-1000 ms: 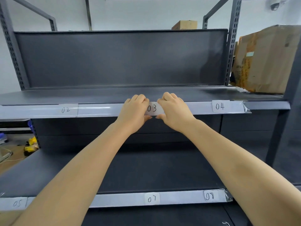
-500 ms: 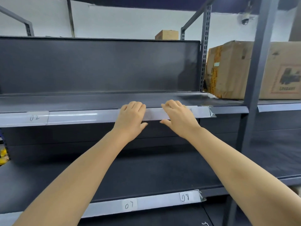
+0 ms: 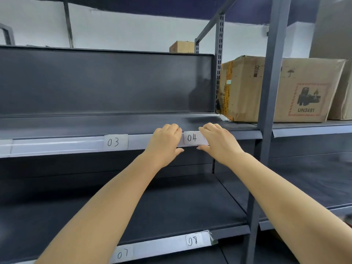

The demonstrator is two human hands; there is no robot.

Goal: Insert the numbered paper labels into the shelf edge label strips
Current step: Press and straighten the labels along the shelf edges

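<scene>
Dark grey metal shelving in a storeroom with a white wall.

A grey shelf back panel [image 3: 106, 82] fills the left; a perforated upright post [image 3: 219, 63] stands beside it. To the right, a large cardboard box [image 3: 304, 88] sits on the neighbouring shelf; a small box [image 3: 182, 46] shows behind.

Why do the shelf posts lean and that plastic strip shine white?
Head view: the wide-angle lens bends and tilts the upright post; overhead light glares off the label strip left of label 03; label 04 between both hands reads sharply; the far right edge looks smeared.
</scene>
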